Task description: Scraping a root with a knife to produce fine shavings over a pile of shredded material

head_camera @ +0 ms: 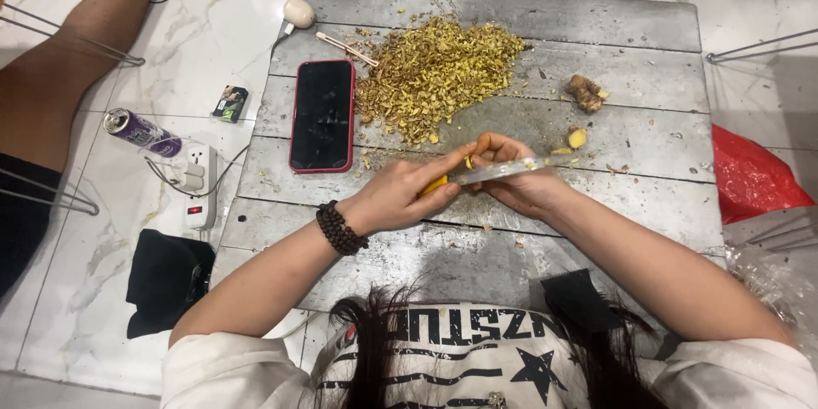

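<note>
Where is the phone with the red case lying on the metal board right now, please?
In the head view, the phone lies face up on the left part of the metal board, just left of the heap of yellow peelings and beyond the left hand.

The left hand (pixel 400 196) is gripping a knife (pixel 498 172) with a yellow handle, while the right hand (pixel 515 179) is holding a small piece against the blade, above the grey counter (pixel 596 230). A pile of yellowish peelings (pixel 434 72) is lying beside a red-cased phone (pixel 322 115).
</note>
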